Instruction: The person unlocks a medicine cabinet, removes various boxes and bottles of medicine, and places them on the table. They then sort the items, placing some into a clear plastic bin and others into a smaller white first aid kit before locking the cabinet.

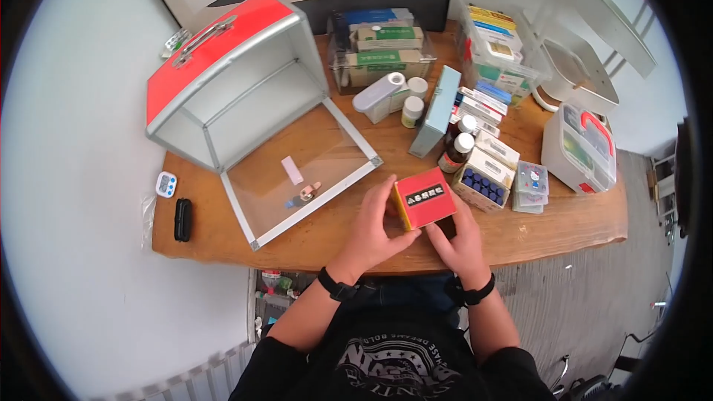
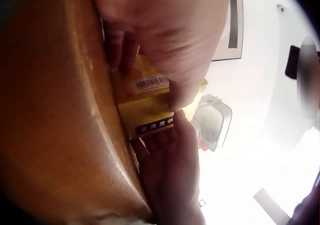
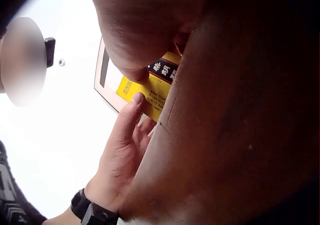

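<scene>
A red and yellow box [image 1: 425, 198] with a black label is between both hands near the table's front edge. The left hand [image 1: 373, 227] grips its left side, the thumb along the near side. On the right side, the right hand [image 1: 460, 241] holds it with the thumb at the near lower corner. The left wrist view shows the box's yellow side [image 2: 145, 110] with a barcode, the left hand [image 2: 167, 35] over it. Yellow sides [image 3: 150, 92] of the box also show in the right wrist view, below the right hand [image 3: 145, 25]. Some fingertips are hidden behind the box.
An open red case [image 1: 238, 67] with a clear lid [image 1: 327, 150] lies left. Behind stand a clear bin of boxes [image 1: 382, 59] and another bin [image 1: 497, 48]. Bottles [image 1: 457, 152], a box of blue-capped vials [image 1: 483, 187] and a white case [image 1: 579, 148] are to the right.
</scene>
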The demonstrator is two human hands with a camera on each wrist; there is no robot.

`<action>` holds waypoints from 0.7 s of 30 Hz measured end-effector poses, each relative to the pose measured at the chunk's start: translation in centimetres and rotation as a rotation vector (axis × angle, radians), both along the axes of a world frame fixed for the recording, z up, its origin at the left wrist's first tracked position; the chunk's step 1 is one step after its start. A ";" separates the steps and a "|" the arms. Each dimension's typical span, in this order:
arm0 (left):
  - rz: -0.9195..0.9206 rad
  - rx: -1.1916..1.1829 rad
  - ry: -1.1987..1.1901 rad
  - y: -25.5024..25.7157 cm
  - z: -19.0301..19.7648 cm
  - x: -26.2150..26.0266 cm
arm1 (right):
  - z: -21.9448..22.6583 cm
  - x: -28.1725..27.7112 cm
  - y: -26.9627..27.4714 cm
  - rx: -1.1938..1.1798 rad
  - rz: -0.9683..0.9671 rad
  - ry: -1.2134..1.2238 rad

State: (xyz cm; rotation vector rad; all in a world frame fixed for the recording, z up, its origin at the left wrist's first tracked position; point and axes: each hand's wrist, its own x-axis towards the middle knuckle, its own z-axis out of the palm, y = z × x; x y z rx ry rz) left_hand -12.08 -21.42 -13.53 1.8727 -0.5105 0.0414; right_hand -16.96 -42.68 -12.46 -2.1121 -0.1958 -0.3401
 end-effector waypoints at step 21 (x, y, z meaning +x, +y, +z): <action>-0.046 0.705 -0.133 -7.9 13.2 13.0 | 0.0 0.3 -0.3 0.064 -0.048 -0.061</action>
